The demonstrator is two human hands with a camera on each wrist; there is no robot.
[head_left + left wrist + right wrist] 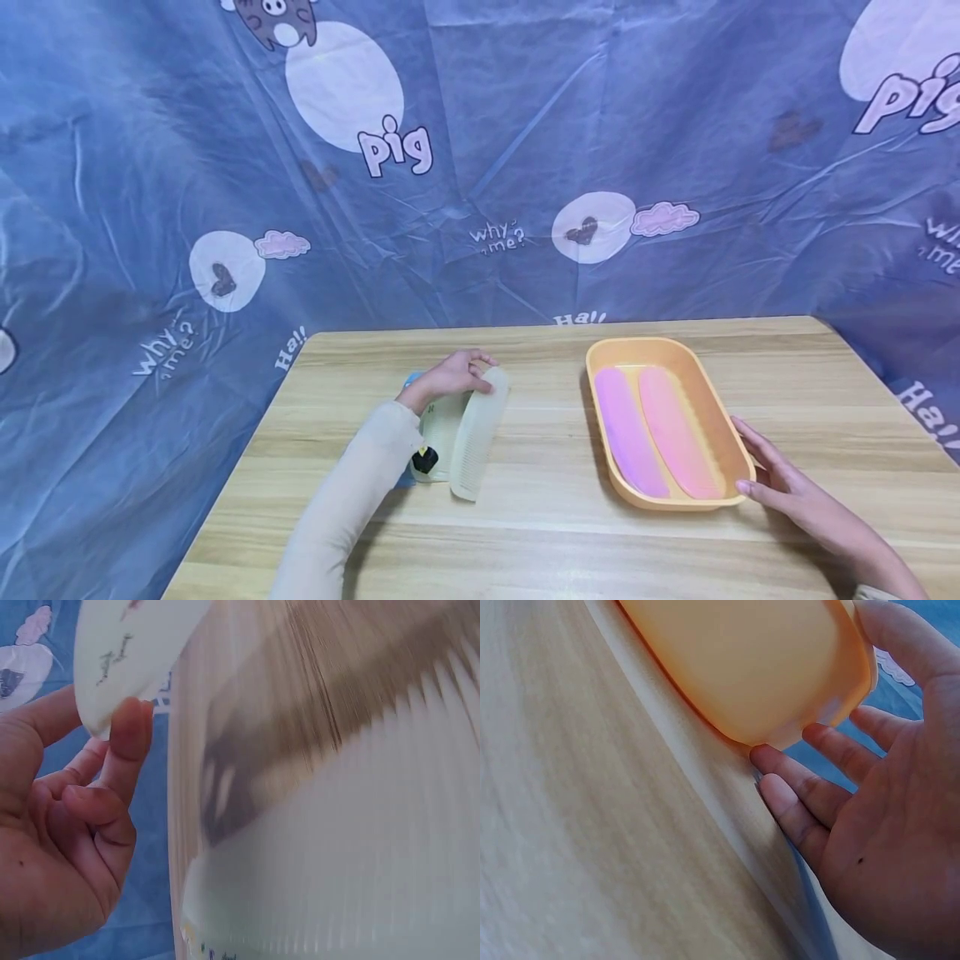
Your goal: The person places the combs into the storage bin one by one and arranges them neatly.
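My left hand (453,377) pinches one end of a pale green comb (480,433) between thumb and fingers, holding it tilted. In the left wrist view, the held comb (124,652) shows small printing near its end, and a second pale comb (337,855) fills the lower right. That second comb (442,433) lies left of the held one, partly behind my sleeve. At right, my right hand (783,492) grips the near right corner of an orange tray (720,417), thumb at the rim, fingers against the outer wall (742,667).
Inside the tray lie a purple long rounded piece (630,433) and a pink one (678,433), side by side. A black item (424,460) sits on the second comb, with something blue (406,477) partly beneath. Patterned blue cloth (465,167) hangs behind the wooden table (540,467).
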